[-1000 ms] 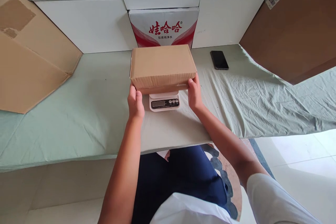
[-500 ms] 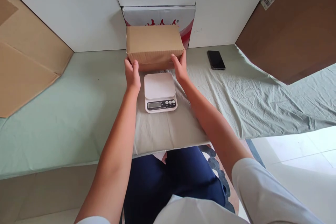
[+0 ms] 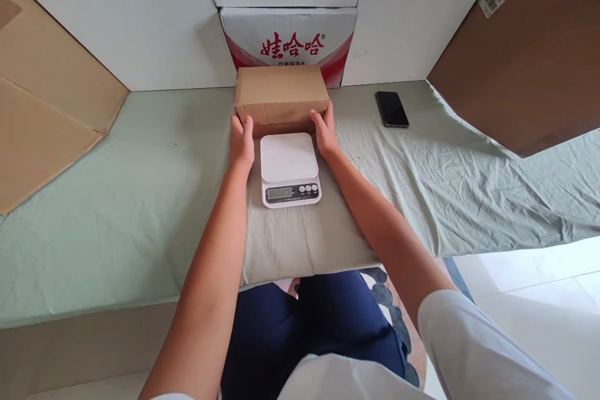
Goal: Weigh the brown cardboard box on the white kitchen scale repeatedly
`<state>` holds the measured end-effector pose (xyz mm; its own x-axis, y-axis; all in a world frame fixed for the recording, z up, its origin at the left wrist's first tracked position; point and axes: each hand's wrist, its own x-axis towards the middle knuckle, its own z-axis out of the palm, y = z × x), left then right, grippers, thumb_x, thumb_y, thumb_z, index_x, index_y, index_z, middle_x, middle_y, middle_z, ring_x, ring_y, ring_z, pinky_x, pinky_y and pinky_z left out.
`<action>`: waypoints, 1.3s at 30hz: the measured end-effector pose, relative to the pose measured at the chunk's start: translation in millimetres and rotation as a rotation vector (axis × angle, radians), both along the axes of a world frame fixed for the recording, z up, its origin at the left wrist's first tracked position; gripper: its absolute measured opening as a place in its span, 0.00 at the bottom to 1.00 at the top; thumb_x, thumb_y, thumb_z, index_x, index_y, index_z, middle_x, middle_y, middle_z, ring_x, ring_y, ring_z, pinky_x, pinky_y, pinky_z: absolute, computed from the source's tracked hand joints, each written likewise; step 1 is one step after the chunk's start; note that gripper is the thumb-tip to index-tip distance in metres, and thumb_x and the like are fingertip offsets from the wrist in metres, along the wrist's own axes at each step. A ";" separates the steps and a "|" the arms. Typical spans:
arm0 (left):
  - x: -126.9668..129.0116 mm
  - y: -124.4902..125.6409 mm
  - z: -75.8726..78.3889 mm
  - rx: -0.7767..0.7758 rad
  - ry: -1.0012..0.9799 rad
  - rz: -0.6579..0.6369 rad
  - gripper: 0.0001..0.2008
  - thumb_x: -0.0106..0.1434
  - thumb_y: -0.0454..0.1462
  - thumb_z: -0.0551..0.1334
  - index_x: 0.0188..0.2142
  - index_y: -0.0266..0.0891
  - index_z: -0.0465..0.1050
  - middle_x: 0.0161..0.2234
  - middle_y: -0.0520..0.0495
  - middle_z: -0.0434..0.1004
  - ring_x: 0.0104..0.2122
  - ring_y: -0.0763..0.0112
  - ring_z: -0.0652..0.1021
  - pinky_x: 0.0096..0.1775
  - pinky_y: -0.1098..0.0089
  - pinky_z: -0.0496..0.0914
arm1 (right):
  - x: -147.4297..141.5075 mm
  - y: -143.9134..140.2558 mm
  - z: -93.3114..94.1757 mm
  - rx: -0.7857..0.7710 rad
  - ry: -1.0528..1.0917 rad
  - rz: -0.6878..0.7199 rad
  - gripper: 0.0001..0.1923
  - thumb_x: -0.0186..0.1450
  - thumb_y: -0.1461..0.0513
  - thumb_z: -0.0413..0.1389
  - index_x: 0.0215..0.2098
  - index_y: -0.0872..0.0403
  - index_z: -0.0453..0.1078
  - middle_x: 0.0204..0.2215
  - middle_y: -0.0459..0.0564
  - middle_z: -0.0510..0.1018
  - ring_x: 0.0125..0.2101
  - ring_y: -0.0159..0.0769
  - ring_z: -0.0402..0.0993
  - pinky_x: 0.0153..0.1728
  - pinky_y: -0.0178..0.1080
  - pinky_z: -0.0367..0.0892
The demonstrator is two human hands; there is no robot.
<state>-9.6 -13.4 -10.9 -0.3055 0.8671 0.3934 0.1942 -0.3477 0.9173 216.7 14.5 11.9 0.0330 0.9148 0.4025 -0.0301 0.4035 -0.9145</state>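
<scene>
Between my two hands is a brown cardboard box [image 3: 281, 87], closed on top, just behind the kitchen scale. My left hand [image 3: 242, 140] grips its near left corner, thumb on the front face. At the near right corner my right hand [image 3: 324, 131] holds it the same way; the other fingers of both hands are partly hidden. The white digital scale [image 3: 289, 159] lies between my wrists with a bare platform, and its display looks blank. Whether the box's underside touches the cloth cannot be made out.
A pale green cloth [image 3: 187, 200] covers the table. A black phone [image 3: 392, 109] lies to the right. Behind the box stands a white and red printed carton [image 3: 344, 44] among white panels. Large brown cardboard pieces flank the left [image 3: 56, 100] and right [image 3: 525, 62].
The box has come down and slightly toward me with both hands on it, uncovering more of the red lettering behind. The camera view has shifted slightly.
</scene>
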 end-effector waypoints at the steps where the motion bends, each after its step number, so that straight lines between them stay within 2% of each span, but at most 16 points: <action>1: -0.1 0.5 0.1 -0.004 0.014 0.002 0.39 0.62 0.68 0.55 0.55 0.40 0.69 0.59 0.35 0.73 0.64 0.51 0.71 0.69 0.51 0.59 | -0.1 2.7 -2.1 0.004 -0.006 0.003 0.44 0.61 0.36 0.54 0.68 0.46 0.54 0.69 0.51 0.66 0.68 0.47 0.62 0.74 0.52 0.55; 4: -4.1 -1.0 3.4 0.010 0.028 -0.006 0.41 0.62 0.68 0.54 0.60 0.42 0.66 0.66 0.35 0.68 0.69 0.51 0.66 0.72 0.52 0.56 | 5.2 13.0 -9.8 0.009 -0.016 -0.027 0.44 0.61 0.35 0.52 0.69 0.44 0.53 0.72 0.49 0.61 0.72 0.47 0.57 0.76 0.54 0.51; 8: -22.6 -9.2 13.7 0.113 0.002 0.050 0.47 0.61 0.68 0.55 0.70 0.47 0.55 0.77 0.42 0.47 0.77 0.57 0.47 0.75 0.57 0.43 | 31.1 25.3 -17.0 -0.027 0.041 -0.230 0.45 0.63 0.35 0.48 0.71 0.45 0.49 0.75 0.49 0.53 0.78 0.46 0.44 0.77 0.56 0.45; 10: -33.9 -14.0 17.2 0.141 -0.013 0.093 0.47 0.62 0.68 0.54 0.72 0.47 0.53 0.78 0.43 0.43 0.77 0.58 0.45 0.76 0.57 0.42 | 46.7 27.9 -18.0 -0.036 0.065 -0.311 0.44 0.63 0.37 0.47 0.72 0.45 0.50 0.75 0.51 0.52 0.78 0.46 0.43 0.77 0.57 0.45; 12: -41.9 -17.3 16.9 0.140 -0.037 0.109 0.45 0.63 0.67 0.54 0.72 0.48 0.53 0.78 0.44 0.44 0.77 0.59 0.46 0.76 0.57 0.44 | 57.3 28.3 -18.3 -0.059 0.101 -0.331 0.44 0.62 0.37 0.47 0.72 0.45 0.51 0.75 0.51 0.53 0.78 0.47 0.42 0.77 0.59 0.43; 16: -41.4 -16.2 6.7 0.065 -0.116 0.092 0.42 0.65 0.66 0.53 0.71 0.50 0.56 0.77 0.45 0.47 0.77 0.61 0.47 0.75 0.58 0.46 | 54.5 24.9 -19.5 -0.112 0.147 -0.209 0.46 0.60 0.38 0.54 0.71 0.44 0.51 0.75 0.52 0.54 0.79 0.49 0.36 0.76 0.62 0.41; 21: -22.0 -9.9 -4.8 -0.028 -0.105 0.021 0.45 0.64 0.67 0.53 0.70 0.45 0.59 0.76 0.39 0.53 0.76 0.61 0.54 0.74 0.59 0.50 | 31.4 12.5 -15.8 -0.125 0.052 -0.118 0.49 0.57 0.35 0.55 0.68 0.47 0.54 0.75 0.54 0.54 0.77 0.50 0.46 0.76 0.57 0.47; 25: -13.5 -6.6 -8.0 -0.055 -0.120 -0.078 0.46 0.63 0.69 0.50 0.69 0.43 0.62 0.75 0.38 0.56 0.75 0.61 0.58 0.74 0.59 0.52 | 19.7 1.4 -10.1 -0.114 0.057 0.030 0.50 0.56 0.32 0.55 0.69 0.44 0.54 0.76 0.50 0.54 0.77 0.47 0.45 0.77 0.54 0.45; 28: -13.3 -5.1 -8.3 -0.055 -0.137 -0.109 0.45 0.63 0.70 0.50 0.67 0.45 0.65 0.74 0.40 0.58 0.74 0.61 0.59 0.73 0.59 0.52 | 15.0 -3.6 -6.5 -0.089 0.028 0.052 0.49 0.57 0.32 0.54 0.69 0.45 0.55 0.75 0.47 0.57 0.77 0.45 0.47 0.78 0.53 0.42; 33: -10.4 -6.2 -4.1 -0.047 -0.129 -0.131 0.45 0.63 0.70 0.49 0.66 0.44 0.67 0.72 0.39 0.62 0.74 0.62 0.61 0.73 0.59 0.54 | 11.6 -8.6 -0.5 -0.067 -0.024 0.064 0.44 0.61 0.34 0.52 0.68 0.45 0.57 0.72 0.48 0.62 0.73 0.46 0.55 0.77 0.54 0.47; 36: -7.3 -7.8 -2.1 -0.060 -0.151 -0.149 0.47 0.62 0.71 0.48 0.66 0.43 0.67 0.73 0.38 0.61 0.73 0.59 0.61 0.73 0.58 0.55 | 10.8 -9.8 1.4 -0.049 -0.032 0.077 0.46 0.61 0.34 0.53 0.68 0.47 0.57 0.70 0.50 0.66 0.71 0.47 0.59 0.76 0.54 0.51; 39: -7.3 -8.1 -3.1 -0.086 -0.159 -0.141 0.48 0.60 0.72 0.49 0.67 0.43 0.66 0.73 0.37 0.59 0.74 0.57 0.60 0.73 0.57 0.53 | 10.6 -9.6 0.3 -0.059 -0.038 0.083 0.47 0.59 0.33 0.53 0.68 0.47 0.56 0.70 0.51 0.66 0.71 0.49 0.59 0.76 0.55 0.51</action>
<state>-16.9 -21.5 -14.0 -0.2313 0.9339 0.2726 0.0000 -0.2802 0.9599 227.2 4.9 12.1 -0.0579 0.9360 0.3472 -0.0265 0.3462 -0.9378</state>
